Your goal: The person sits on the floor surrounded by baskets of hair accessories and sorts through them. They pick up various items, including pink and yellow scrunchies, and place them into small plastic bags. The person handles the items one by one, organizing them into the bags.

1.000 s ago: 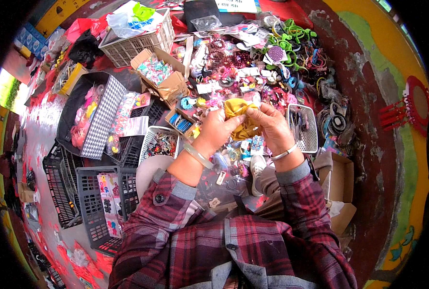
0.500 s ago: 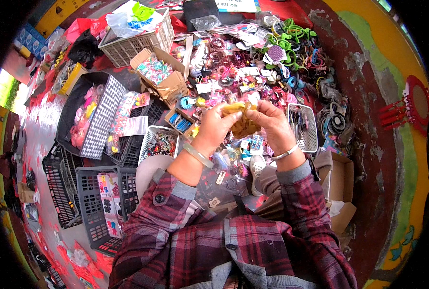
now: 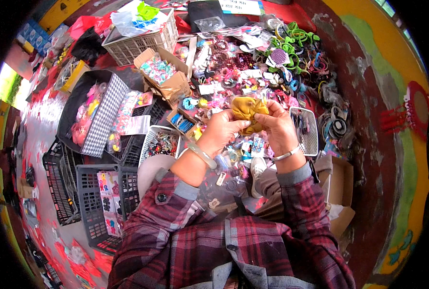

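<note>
A mustard-yellow fabric scrunchie (image 3: 248, 110) is held up between both hands over a spread of hair accessories. My left hand (image 3: 220, 133) pinches its lower left side; a pale bangle sits on that wrist. My right hand (image 3: 276, 127) grips its right side, with a thin silver bracelet on the wrist. Plaid red sleeves cover both forearms. Below the hands lie small carded clips and hair ties (image 3: 246, 151).
Green and pink hair bands (image 3: 291, 41) are piled at the back right. A cardboard box of bright trinkets (image 3: 164, 72) and a white basket (image 3: 137, 41) stand at the back left. Black crates (image 3: 96, 202) and a checked tray (image 3: 101, 118) are on the left, a cardboard box (image 3: 337, 180) on the right.
Both hands have stayed together on the yellow scrunchie, working and turning it slightly between the fingers; it now sits a little higher and more bunched.
</note>
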A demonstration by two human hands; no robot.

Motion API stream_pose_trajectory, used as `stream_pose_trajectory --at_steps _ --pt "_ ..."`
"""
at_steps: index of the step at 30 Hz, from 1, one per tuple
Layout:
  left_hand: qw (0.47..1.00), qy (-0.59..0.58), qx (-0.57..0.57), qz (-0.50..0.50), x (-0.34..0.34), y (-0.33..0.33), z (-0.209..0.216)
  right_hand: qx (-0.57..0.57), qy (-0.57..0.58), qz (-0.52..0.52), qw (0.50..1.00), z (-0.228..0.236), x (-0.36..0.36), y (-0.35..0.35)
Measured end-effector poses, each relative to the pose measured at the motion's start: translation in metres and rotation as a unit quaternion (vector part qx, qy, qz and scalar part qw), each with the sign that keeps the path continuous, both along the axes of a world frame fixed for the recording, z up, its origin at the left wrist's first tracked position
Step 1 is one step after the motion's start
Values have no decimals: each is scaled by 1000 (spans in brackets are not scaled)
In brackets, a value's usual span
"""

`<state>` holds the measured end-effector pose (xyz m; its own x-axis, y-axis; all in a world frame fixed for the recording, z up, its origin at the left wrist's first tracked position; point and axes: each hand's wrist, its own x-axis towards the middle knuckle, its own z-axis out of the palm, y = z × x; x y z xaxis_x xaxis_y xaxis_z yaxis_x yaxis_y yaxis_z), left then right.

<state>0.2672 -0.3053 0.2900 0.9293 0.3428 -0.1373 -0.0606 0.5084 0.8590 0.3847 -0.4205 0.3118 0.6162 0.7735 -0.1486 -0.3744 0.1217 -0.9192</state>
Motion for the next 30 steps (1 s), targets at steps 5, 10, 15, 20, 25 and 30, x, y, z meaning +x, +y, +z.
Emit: stream_pose_trajectory --at_steps 5,10,15,20,25,30 --pt "998 36 56 12 -8 3 1 -35 -34 25 999 17 -8 3" --pt "999 -7 7 46 -23 2 14 31 -44 -29 998 9 -12 15" --pt "990 22 94 105 -57 14 44 78 2 -24 997 17 -38 33" --pt "955 22 170 244 -128 75 26 15 -21 36 999 4 -37 42" --pt "855 64 276 435 -249 163 26 -65 -38 4 997 -22 -37 23" --pt "650 225 451 569 -416 318 -58 -126 -23 74 989 -55 -33 16"
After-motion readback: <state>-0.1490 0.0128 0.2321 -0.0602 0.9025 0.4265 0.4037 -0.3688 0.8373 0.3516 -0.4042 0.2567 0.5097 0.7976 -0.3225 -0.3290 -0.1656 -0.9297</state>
